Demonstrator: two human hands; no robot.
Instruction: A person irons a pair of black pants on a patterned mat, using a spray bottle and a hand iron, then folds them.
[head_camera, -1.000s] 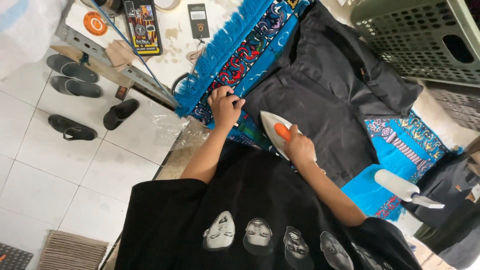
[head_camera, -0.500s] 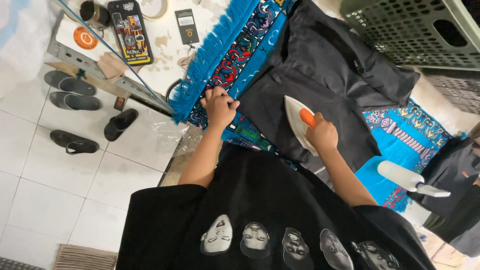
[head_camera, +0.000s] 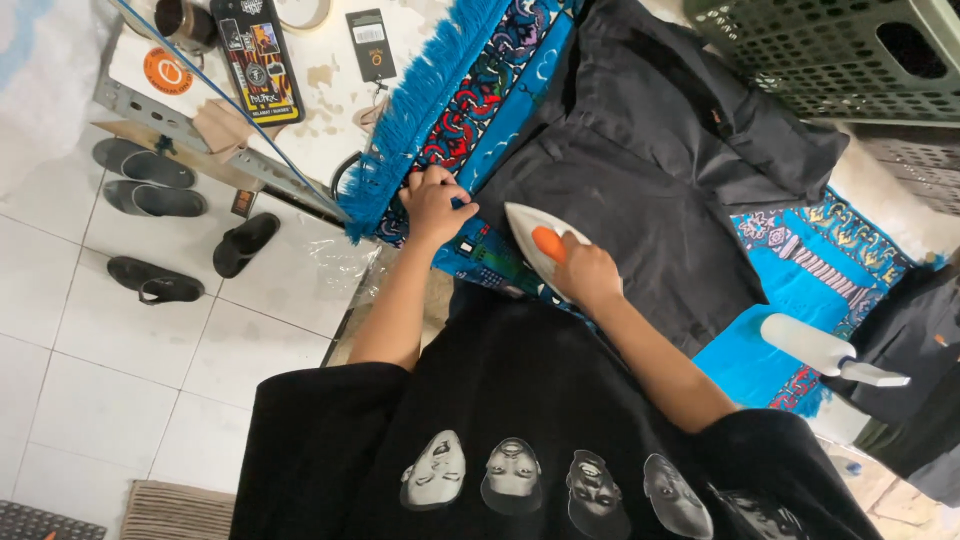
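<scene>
- Right hand (head_camera: 588, 275) grips the orange handle of a white iron (head_camera: 535, 243), set on the near edge of a black garment (head_camera: 640, 190).
- Left hand (head_camera: 436, 203) presses on the blue patterned mat (head_camera: 800, 290), just beside the garment's edge.
- White spray bottle (head_camera: 820, 348) lies on the mat, to the right.
- Green crate (head_camera: 830, 55) sits at the top right.
- Dark sandals (head_camera: 160, 230) lie on the tiled floor.

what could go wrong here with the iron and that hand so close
The left hand presses on the blue fringed cloth right beside the iron held by the right hand, so a slip could burn fingers. The iron rests on the dark garment; lingering there might scorch it. The white spray bottle lies near the cloth's edge and may roll off.
</scene>
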